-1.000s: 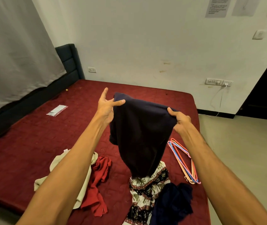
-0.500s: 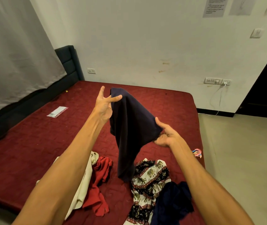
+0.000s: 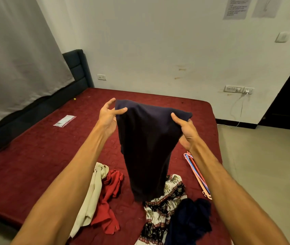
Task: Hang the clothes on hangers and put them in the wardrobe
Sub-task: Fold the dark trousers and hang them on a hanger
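- I note left hand (image 3: 108, 117) pinching top left corner of navy garment (image 3: 146, 147).
- My right hand (image 3: 185, 131) grasps its right edge.
- At right, hangers (image 3: 196, 172) lie on bed (image 3: 34, 156).

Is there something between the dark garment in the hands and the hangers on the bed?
Nothing visible does. The left hand and right hand pinch the dark garment by its top edge. The hangers lie uncovered at the right edge of the bed, partly hidden by the right forearm.
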